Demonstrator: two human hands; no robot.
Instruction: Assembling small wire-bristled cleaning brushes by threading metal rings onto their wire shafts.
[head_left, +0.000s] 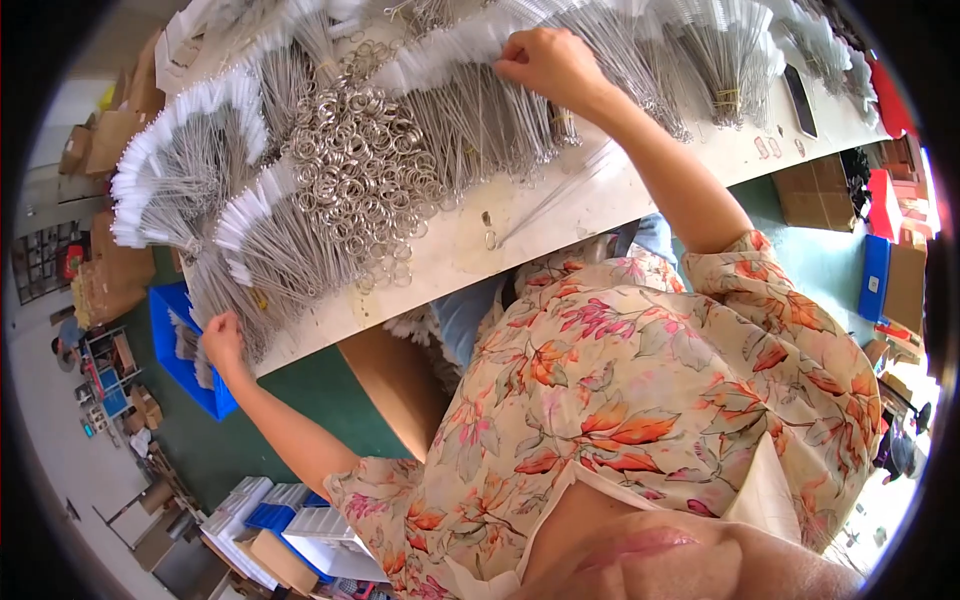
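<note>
My right hand reaches over a row of thin wire brushes with white bristle heads, at the table's far middle. Its fingers are curled together; whatever they hold is hidden. At the table's left end my left hand is closed beside the wire handles of another brush bundle, and I cannot make out what is between its fingers. A big heap of metal split rings lies between the brush bundles. A few loose wires, blurred, lie under my right forearm near the front edge.
The white table slants across the view. A blue bin stands against its left end, with brushes inside. More brush bundles and a dark phone lie at the right. A cardboard box sits under the table.
</note>
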